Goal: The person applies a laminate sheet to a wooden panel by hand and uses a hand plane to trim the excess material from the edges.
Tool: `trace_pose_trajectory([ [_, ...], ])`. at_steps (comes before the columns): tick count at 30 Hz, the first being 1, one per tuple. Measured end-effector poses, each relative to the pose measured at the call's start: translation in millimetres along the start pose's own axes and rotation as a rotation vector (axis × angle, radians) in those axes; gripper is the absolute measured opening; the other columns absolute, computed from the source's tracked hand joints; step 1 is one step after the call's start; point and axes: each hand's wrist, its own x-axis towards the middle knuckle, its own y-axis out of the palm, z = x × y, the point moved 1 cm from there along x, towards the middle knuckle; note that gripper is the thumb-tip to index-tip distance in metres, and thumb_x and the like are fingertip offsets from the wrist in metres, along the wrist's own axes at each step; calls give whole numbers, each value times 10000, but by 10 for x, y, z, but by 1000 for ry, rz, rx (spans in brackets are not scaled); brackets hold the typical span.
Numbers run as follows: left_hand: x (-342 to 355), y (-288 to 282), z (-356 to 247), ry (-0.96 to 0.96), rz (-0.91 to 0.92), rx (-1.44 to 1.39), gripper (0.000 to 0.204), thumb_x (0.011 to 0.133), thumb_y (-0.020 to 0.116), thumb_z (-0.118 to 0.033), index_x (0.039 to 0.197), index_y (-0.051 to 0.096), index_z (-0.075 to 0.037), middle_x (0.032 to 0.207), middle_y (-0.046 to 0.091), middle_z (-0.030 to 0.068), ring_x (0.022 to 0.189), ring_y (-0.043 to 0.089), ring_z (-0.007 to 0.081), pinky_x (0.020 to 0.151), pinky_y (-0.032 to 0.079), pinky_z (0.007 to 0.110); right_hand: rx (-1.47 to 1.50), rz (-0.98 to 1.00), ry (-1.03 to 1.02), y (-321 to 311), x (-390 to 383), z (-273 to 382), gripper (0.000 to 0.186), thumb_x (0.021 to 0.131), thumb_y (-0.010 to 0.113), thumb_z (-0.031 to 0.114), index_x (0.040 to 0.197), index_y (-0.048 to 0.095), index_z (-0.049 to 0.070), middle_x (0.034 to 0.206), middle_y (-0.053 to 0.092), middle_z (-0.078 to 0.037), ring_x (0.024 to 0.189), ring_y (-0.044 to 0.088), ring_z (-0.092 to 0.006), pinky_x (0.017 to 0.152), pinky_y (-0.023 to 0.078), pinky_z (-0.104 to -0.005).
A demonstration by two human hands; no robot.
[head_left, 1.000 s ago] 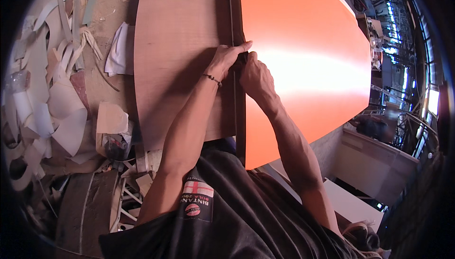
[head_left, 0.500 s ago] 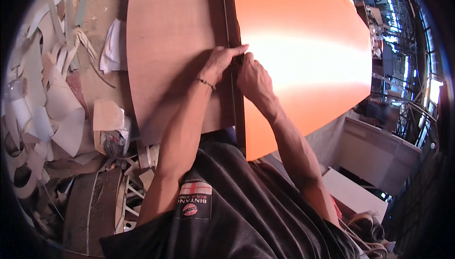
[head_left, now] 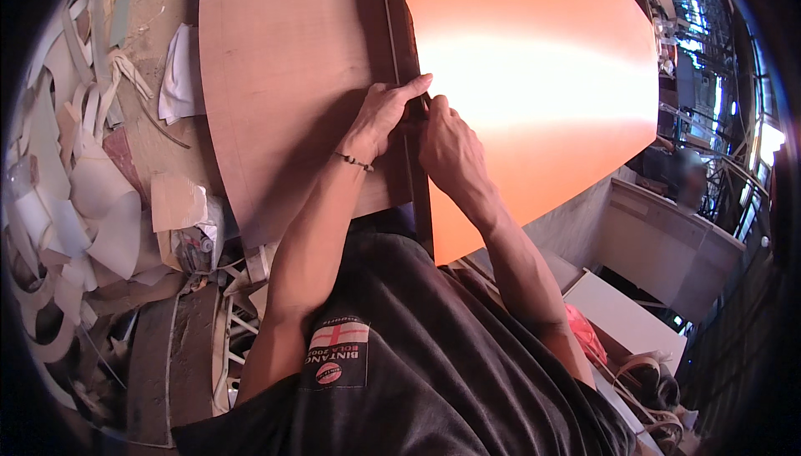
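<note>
A large glossy orange panel point(head_left: 534, 164) with a bright glare across it stands beside a flat brown wood panel point(head_left: 284, 64). Between the two runs a dark brown edge strip point(head_left: 420, 206). My left hand point(head_left: 384, 118), with a bead bracelet at the wrist, is closed at this strip, its thumb stretched across toward the orange face; its other fingers are partly hidden. Close against it on the right, my right hand point(head_left: 450, 147) is curled in a fist over the orange panel's edge. A small dark thing shows at its fingertips, too little of it to name.
Curled offcut strips point(head_left: 104, 206) pile up on the left. A white cloth point(head_left: 179, 76) and a torn cardboard piece point(head_left: 178, 203) lie beside the brown panel. At the right stand a pale box-like panel point(head_left: 667, 239) and a white board point(head_left: 626, 318).
Both hands keep almost the same place on the dark strip, with the right hand turned slightly. The whole view has shifted a little, so the panels sit slightly higher and further left.
</note>
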Motion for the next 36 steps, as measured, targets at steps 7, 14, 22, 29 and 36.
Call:
trace_pose_trajectory([
  [7, -181, 27, 87, -106, 100, 114, 460, 876, 772, -529, 833, 696, -77, 819, 671, 11, 771, 624, 93, 650, 460, 258, -13, 63, 26, -84, -293, -90, 191, 968, 525, 125, 1077, 448, -11, 978, 627, -300, 780, 661, -504, 665, 525, -579],
  [14, -185, 58, 355, -91, 78, 104, 411, 834, 822, -453, 954, 740, -68, 878, 699, 39, 802, 625, 134, 731, 471, 311, 21, 45, 108, 66, -444, -67, 181, 1011, 476, 175, 1056, 440, 4, 979, 614, -301, 833, 633, -520, 714, 479, -606],
  [22, -571, 198, 298, -155, 27, 239, 363, 866, 816, -374, 968, 707, -43, 919, 688, 48, 832, 650, 148, 741, 541, 325, -20, 136, 101, -40, -837, -193, 190, 987, 498, 151, 1091, 453, -1, 981, 606, -297, 764, 652, -505, 650, 517, -583],
  [29, -462, 111, 531, -146, 161, 41, 312, 901, 779, -340, 920, 709, -36, 779, 646, 36, 692, 619, 150, 588, 505, 343, 26, 60, 121, 175, -803, -139, 173, 994, 485, 133, 1093, 456, -6, 1023, 616, -296, 770, 655, -505, 658, 526, -586],
  [36, -473, 132, 651, -134, 139, 50, 348, 913, 758, -412, 901, 707, -68, 767, 655, 39, 652, 617, 140, 605, 521, 313, 32, 34, 87, 124, -868, -181, 213, 1004, 515, 179, 1089, 470, -11, 1000, 616, -292, 769, 658, -500, 656, 530, -581],
])
